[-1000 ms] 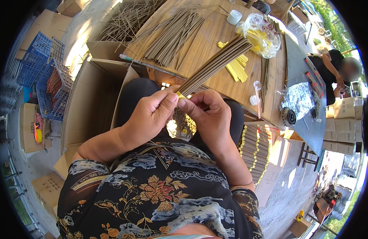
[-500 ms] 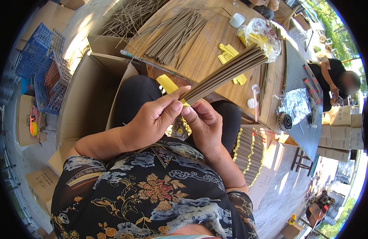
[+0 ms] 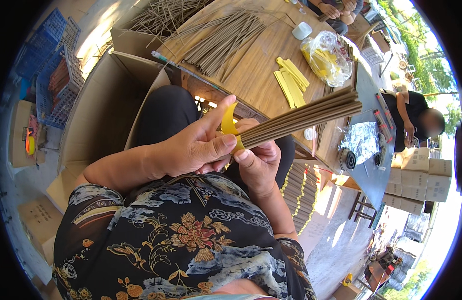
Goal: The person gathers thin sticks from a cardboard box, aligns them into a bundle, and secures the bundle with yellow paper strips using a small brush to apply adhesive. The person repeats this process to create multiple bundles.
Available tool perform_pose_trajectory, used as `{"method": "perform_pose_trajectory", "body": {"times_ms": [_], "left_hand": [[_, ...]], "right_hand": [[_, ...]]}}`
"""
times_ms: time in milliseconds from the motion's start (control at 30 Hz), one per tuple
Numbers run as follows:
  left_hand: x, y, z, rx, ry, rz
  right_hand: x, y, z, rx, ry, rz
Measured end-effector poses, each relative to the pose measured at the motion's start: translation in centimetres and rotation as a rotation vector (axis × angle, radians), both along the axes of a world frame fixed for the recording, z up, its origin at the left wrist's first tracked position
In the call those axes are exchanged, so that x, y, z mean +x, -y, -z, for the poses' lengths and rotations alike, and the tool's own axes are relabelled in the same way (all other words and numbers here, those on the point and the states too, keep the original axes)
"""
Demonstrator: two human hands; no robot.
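A broad brown wooden table (image 3: 261,80) fills the upper middle of the view, its near edge just beyond the person's knees. To its left stands a big open brown cardboard box (image 3: 98,107), and further left a stack of blue plastic crates (image 3: 53,80). On the table lies a loose spread of thin grey-brown sticks (image 3: 223,42), fanned across the far left part of the top. Right of them sits a clear plastic bag of yellow strips (image 3: 327,57), with a small pile of flat yellow paper strips (image 3: 290,82) beside it, nearer the person, and a small white cup (image 3: 302,31) behind it. At the far right another person in a dark top (image 3: 408,112) bends over the grey end of the table.

Over the lap, the left hand (image 3: 191,147) and the right hand (image 3: 258,160) meet around a tight bundle of long grey-brown sticks (image 3: 301,115), which slants up and to the right from the hands, its free end over the table's near edge. The right hand's fingers are closed round the bundle's lower end. The left thumb and forefinger are pinched on a curved yellow paper band (image 3: 229,125) that curls up beside the bundle's base, touching the sticks where both hands grip
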State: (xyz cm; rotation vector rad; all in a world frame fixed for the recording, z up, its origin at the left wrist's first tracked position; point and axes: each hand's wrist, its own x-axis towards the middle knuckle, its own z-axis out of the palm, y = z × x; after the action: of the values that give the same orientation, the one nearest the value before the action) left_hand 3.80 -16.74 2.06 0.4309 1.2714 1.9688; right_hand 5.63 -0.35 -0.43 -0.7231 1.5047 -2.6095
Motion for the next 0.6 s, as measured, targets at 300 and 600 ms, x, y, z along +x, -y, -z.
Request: {"method": "perform_pose_trajectory", "body": {"times_ms": [300, 600], "left_hand": [[-0.2, -0.1, 0.4, -0.014, 0.113, 0.084], [-1.1, 0.2, 0.5, -0.156, -0.037, 0.004]], "right_hand": [[-1.6, -1.1, 1.3, 0.259, -0.231, 0.154], [-0.8, -1.9, -3.3, 0.3, 0.421, 0.0]]}}
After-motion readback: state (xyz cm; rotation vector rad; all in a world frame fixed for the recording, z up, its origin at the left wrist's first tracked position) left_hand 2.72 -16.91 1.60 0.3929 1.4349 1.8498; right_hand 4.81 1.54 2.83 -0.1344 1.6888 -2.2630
